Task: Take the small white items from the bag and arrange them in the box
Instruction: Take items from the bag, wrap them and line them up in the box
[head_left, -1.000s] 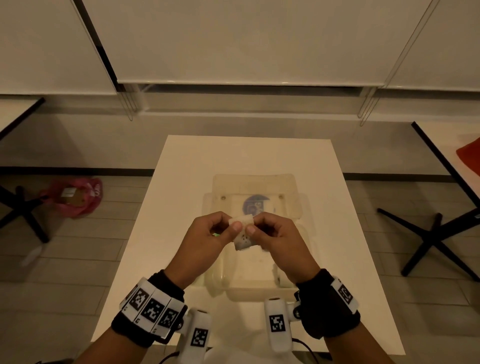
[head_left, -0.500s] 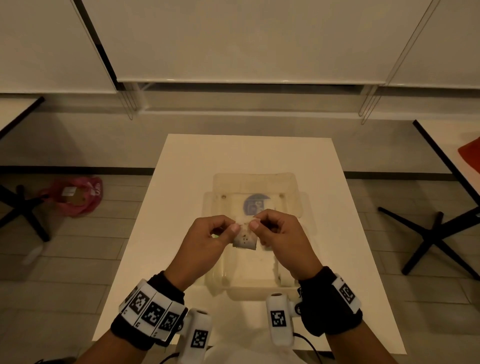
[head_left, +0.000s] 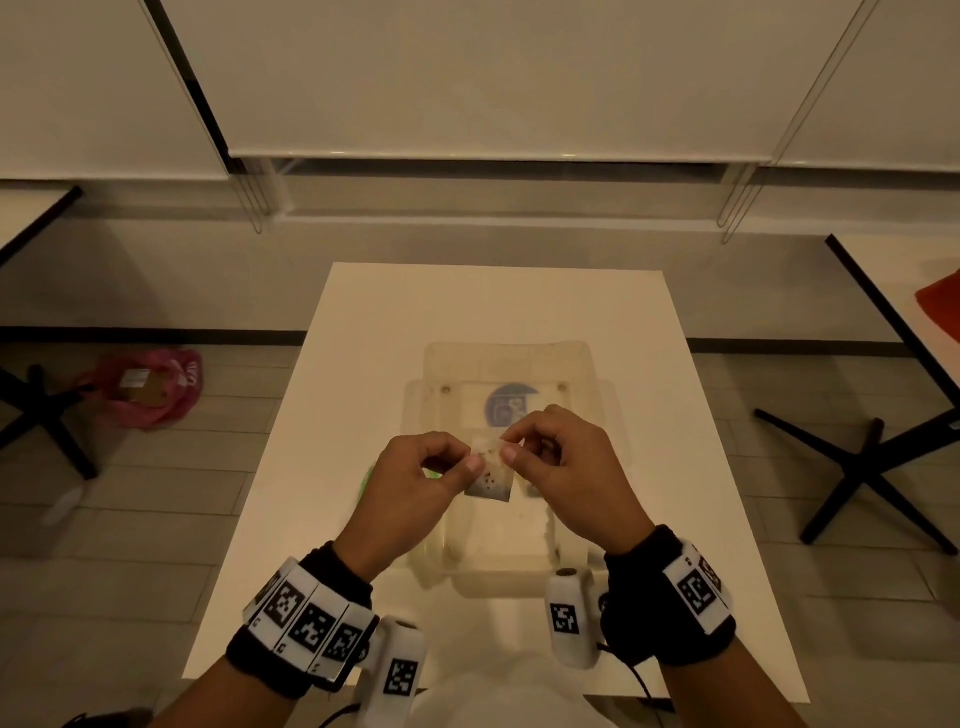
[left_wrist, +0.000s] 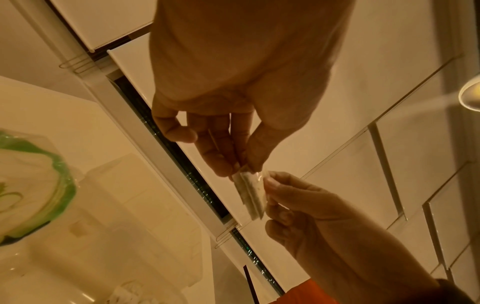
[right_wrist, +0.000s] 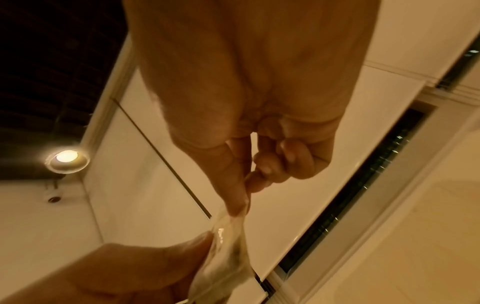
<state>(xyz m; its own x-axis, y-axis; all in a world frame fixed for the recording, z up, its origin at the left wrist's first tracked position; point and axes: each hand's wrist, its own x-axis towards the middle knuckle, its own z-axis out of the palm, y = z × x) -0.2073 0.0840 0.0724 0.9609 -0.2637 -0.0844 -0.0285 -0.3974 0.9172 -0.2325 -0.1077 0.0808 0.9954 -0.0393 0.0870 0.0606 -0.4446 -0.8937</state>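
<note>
At the centre of the head view, the small clear bag (head_left: 489, 475) hangs between 2 hands above the box (head_left: 597, 395), its long axis running down the frame from the pinched top edge. The left hand (head_left: 415, 488) pinches the top corner at frame left with thumb and forefinger clamped; the right hand (head_left: 566, 467) pinches the opposite corner likewise, other fingers curled. Both sit equally near the mouth, so opening looks to turn on pulling the 2 corners apart. The bag is thin, crinkly film with pale, dark-speckled contents; the box is translucent, rigid plastic on a matte white table (head_left: 363, 364). A green-edged wrapper (left_wrist: 39, 185) lies at left of the left wrist view
</note>
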